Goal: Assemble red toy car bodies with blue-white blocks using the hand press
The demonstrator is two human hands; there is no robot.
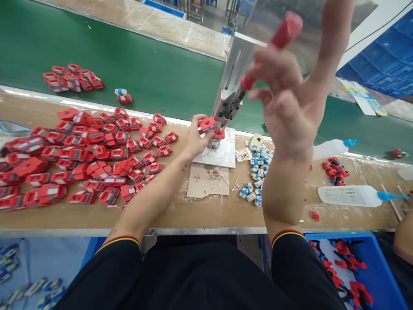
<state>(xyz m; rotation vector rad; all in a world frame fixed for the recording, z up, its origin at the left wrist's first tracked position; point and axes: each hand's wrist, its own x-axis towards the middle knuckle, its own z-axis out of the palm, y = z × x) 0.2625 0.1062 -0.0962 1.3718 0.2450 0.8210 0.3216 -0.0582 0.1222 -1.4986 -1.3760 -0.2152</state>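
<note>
My left hand (195,140) is closed round a small red plastic part (207,124) and holds it at the base of a small metal press (230,92), just above another red part (218,134) seated on the press's plate (226,157). My right hand (284,99) is raised high beside the press's red-handled lever (279,41). Its fingers are spread and loose, touching the lower end of the handle without wrapping it.
A big heap of red parts (74,159) covers the wooden bench at left. Small blue-and-white pieces (258,174) lie right of the press, with two glue bottles (348,195). A green conveyor (129,60) carries more red parts. A blue bin (383,275) sits at lower right; another person's arm (403,241) shows at the right edge.
</note>
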